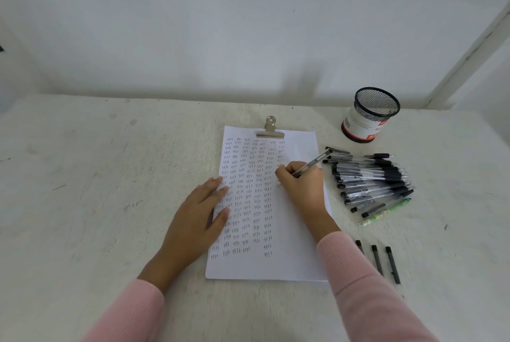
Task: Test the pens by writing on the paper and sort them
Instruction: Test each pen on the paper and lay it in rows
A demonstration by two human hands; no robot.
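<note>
Gripping a clear-barrelled pen (314,162), your right hand (302,183) rests on the clipped white sheet of paper (298,245), beside columns of small handwritten words. Your left hand (198,217) lies flat with straight fingers on the sheet's left edge. A heap of clear black-capped pens (369,178) sits on the whitish tabletop (96,176) just right of the paper. Three black pens (376,259) lie apart nearer you.

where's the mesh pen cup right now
In the head view, the mesh pen cup stands at the far right of the table, beyond the pile of pens and right of the metal clip.
</note>
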